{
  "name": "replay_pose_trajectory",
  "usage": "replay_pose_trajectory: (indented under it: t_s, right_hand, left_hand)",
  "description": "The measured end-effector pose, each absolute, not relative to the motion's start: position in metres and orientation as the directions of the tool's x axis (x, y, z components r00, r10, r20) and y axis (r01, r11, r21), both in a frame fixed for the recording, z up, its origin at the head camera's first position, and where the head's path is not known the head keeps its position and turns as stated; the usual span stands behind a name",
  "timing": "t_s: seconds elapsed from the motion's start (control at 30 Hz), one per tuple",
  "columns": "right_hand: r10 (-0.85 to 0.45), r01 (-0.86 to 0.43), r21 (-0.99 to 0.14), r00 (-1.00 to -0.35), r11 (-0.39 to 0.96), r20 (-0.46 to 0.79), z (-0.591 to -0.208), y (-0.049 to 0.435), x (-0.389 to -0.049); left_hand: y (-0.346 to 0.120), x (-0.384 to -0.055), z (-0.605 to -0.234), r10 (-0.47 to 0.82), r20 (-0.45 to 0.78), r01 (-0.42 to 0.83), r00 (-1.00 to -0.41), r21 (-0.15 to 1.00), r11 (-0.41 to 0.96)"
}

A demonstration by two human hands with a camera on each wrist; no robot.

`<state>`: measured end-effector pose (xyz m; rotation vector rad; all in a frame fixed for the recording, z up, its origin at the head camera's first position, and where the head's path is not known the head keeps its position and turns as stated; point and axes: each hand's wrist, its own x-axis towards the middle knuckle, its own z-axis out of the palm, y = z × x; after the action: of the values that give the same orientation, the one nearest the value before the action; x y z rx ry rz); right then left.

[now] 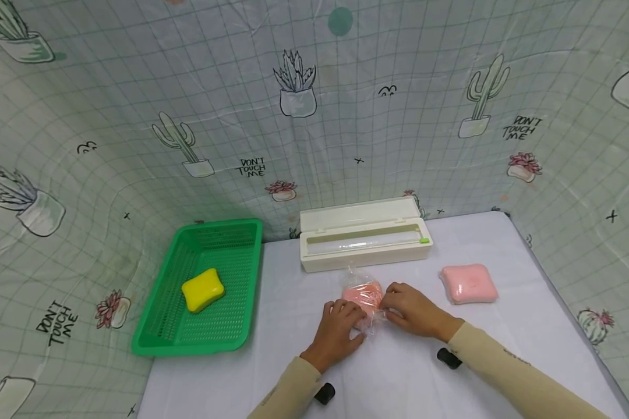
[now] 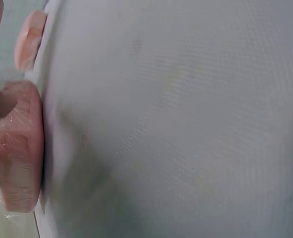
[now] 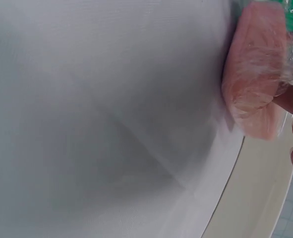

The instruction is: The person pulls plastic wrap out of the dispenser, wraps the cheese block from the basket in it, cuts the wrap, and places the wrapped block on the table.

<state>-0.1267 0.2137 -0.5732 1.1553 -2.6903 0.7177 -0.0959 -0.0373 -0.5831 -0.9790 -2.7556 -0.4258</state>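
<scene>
In the head view, a pink soap bar (image 1: 366,293) in crinkled cling film lies flat on the white cloth in front of the person. The left hand (image 1: 335,333) rests its fingers on the near left side of the wrapped bar, thumb apart from them. At the bar's right edge, the right hand (image 1: 416,309) pinches the loose film with curled fingers. The right wrist view shows fingertips (image 3: 291,101) at gathered film beside the wrapped bar (image 3: 255,69). In the left wrist view, a blurred thumb (image 2: 1,103) touches the bar's film (image 2: 20,148).
Behind the hands stands a white cling film dispenser (image 1: 367,256), lid raised, with a roll inside. A second pink bar (image 1: 469,284) lies to the right. On the left, a green basket (image 1: 251,279) holds a yellow bar (image 1: 202,290). Patterned cloth (image 1: 346,139) encloses the table.
</scene>
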Motion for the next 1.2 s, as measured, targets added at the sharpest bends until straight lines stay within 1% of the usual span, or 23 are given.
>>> replay_pose_trajectory:
  t_s: [0.1, 0.17, 0.27, 0.4, 0.47, 0.53, 0.67, 0.8, 0.9, 1.0, 1.1, 1.2]
  right_hand:
    - [-0.646, -0.703, -0.382, -0.707, 0.599, 0.288, -0.574, 0.211, -0.126]
    - [-0.644, -0.701, -0.392, -0.709, 0.596, 0.288, -0.573, 0.210, -0.126]
    - [-0.637, -0.684, -0.416, -0.722, 0.599, 0.270, -0.570, 0.210, -0.125]
    - [-0.610, -0.643, -0.457, -0.755, 0.614, 0.242, -0.566, 0.210, -0.120]
    - [-0.600, -0.638, -0.445, -0.761, 0.628, 0.246, -0.566, 0.208, -0.118]
    - [-0.596, -0.649, -0.407, -0.757, 0.643, 0.267, -0.567, 0.206, -0.116]
    - [-0.567, -0.650, -0.333, -0.759, 0.683, 0.320, -0.571, 0.198, -0.115]
    - [-0.487, -0.583, -0.338, -0.809, 0.739, 0.330, -0.575, 0.193, -0.116]
    - [-0.458, -0.557, -0.348, -0.826, 0.754, 0.328, -0.577, 0.191, -0.118]
    - [-0.461, -0.573, -0.340, -0.812, 0.745, 0.357, -0.579, 0.190, -0.120]
    - [-0.475, -0.610, -0.293, -0.775, 0.737, 0.418, -0.581, 0.188, -0.121]
    - [-0.486, -0.624, -0.237, -0.750, 0.744, 0.448, -0.582, 0.187, -0.123]
  left_hand:
    - [-0.038, -0.096, -0.584, 0.593, 0.260, 0.642, -0.762, 0.182, 0.744]
    - [-0.038, -0.097, -0.586, 0.579, 0.280, 0.635, -0.766, 0.193, 0.748]
    - [-0.035, -0.098, -0.588, 0.515, 0.328, 0.600, -0.792, 0.264, 0.755]
    - [-0.031, -0.099, -0.588, 0.400, 0.361, 0.527, -0.843, 0.401, 0.749]
    - [-0.029, -0.100, -0.588, 0.354, 0.351, 0.489, -0.867, 0.458, 0.742]
    - [-0.027, -0.102, -0.587, 0.318, 0.337, 0.455, -0.886, 0.503, 0.735]
    - [-0.024, -0.105, -0.586, 0.276, 0.314, 0.412, -0.909, 0.559, 0.720]
    - [-0.025, -0.106, -0.584, 0.257, 0.306, 0.394, -0.917, 0.588, 0.706]
    - [-0.026, -0.107, -0.583, 0.246, 0.305, 0.388, -0.920, 0.617, 0.685]
    - [-0.027, -0.108, -0.583, 0.232, 0.306, 0.380, -0.923, 0.639, 0.669]
    - [-0.026, -0.108, -0.584, 0.207, 0.318, 0.370, -0.925, 0.636, 0.678]
    - [-0.027, -0.109, -0.585, 0.190, 0.334, 0.366, -0.923, 0.614, 0.699]
